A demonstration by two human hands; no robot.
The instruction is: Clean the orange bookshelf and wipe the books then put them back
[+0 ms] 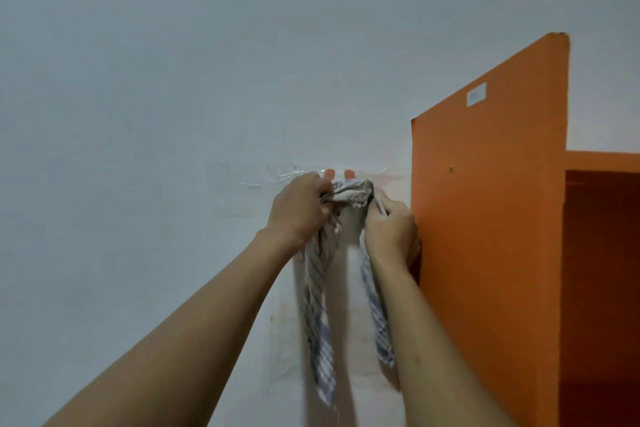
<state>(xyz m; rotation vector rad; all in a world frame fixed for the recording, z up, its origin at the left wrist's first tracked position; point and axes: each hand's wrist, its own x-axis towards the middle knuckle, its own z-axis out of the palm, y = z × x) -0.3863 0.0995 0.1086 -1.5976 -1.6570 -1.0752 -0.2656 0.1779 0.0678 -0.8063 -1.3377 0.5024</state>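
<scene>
Head view: two bare arms are reaching up from the bottom edge toward the white wall (138,80).
Left hand (298,208): is curling its fingers round the bunched checked cloth (349,194) at frame centre.
Right hand (389,229): is gripping the cloth's other end, just beside the orange bookshelf (485,218).
Cloth: is hanging in two strands below both hands, under two orange pegs (329,173).
Bookshelf: is filling the right of the frame.

Dim, even, bluish light; soft shadows fall on the wall (138,80); slight blur, wide-angle bending at edges.
</scene>
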